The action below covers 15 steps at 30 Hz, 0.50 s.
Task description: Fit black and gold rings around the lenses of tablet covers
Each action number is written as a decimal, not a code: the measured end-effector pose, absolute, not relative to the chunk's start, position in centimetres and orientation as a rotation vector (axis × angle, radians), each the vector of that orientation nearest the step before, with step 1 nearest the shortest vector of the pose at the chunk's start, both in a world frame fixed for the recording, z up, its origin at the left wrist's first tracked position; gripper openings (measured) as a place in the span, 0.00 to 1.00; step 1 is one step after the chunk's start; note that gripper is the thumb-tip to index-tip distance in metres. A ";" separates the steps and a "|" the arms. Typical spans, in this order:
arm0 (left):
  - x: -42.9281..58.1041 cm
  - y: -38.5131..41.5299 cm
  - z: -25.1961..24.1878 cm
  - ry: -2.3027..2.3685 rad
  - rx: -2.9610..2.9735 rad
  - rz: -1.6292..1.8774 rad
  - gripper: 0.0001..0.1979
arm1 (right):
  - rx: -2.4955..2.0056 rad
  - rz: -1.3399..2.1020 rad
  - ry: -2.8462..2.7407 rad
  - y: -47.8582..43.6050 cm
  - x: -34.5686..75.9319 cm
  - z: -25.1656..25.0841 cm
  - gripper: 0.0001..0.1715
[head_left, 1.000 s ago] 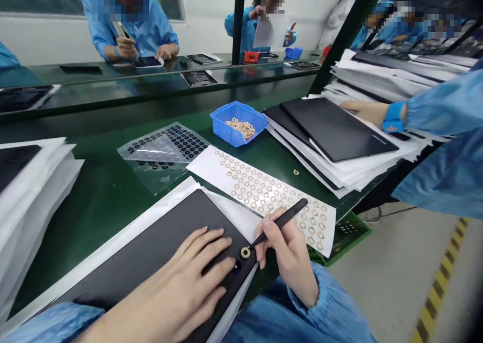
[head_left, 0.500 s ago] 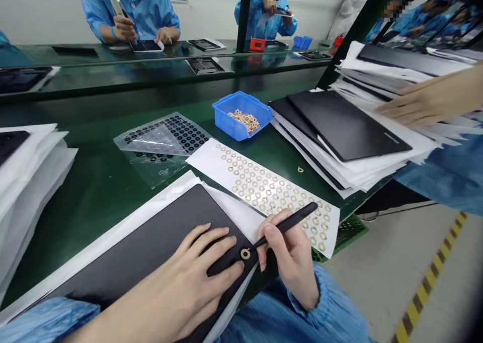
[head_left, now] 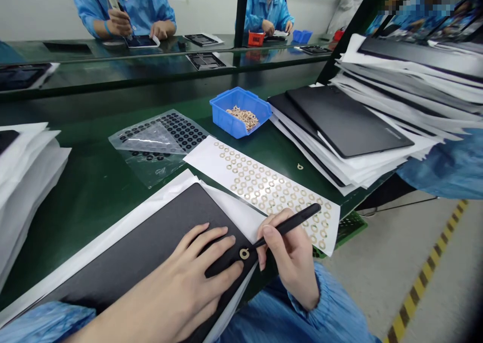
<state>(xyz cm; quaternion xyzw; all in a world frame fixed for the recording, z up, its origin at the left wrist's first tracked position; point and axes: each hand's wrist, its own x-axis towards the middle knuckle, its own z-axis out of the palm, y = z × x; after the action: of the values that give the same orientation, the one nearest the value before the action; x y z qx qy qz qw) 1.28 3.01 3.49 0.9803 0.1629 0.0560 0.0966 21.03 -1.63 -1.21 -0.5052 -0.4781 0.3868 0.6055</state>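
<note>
My left hand lies flat on a black panel, fingers spread and holding nothing. The panel rests at a slant on white sheets near the table's front edge. Between the left fingertips and the panel's right edge sits a small gold ring with a tab. Pinched pen-like in my right hand are black tweezers, their tips touching or very close to the ring's tab. Beyond that hand lies a white sheet with rows of similar gold rings.
A blue bin holds loose rings. Left of it lie clear sheets of black rings. One loose ring is on the table. Stacked panels stand right, white sheets left. Co-workers sit across; a blue sleeve shows right.
Another person's hand at the right stack has gone from view, leaving the sleeve. The view has shifted slightly. My hands, the tweezers and the ring hold nearly the same positions.
</note>
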 end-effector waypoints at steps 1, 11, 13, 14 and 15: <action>1.3 3.0 3.5 0.485 2.905 0.163 0.26 | -1.165 0.889 -1.120 -1.6 21.0 -1.2 0.08; 1.6 2.7 3.3 0.557 2.940 0.183 0.25 | -1.158 0.749 -1.264 -2.0 21.0 -1.5 0.05; 1.7 2.5 3.0 0.608 2.931 0.229 0.25 | -1.136 0.717 -1.263 -2.3 21.0 -1.7 0.05; 1.8 2.5 2.9 0.626 2.929 0.244 0.25 | -1.117 0.709 -1.237 -2.4 20.9 -1.8 0.05; 1.8 2.4 2.8 0.632 2.932 0.247 0.25 | -1.097 0.712 -1.202 -2.4 20.9 -1.8 0.06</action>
<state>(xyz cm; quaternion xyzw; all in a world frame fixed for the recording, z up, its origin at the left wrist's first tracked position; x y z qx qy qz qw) 1.82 2.44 2.77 0.9721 0.2096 0.0819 0.0662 20.88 -2.44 -1.84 -0.4792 -0.5250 0.3111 0.6309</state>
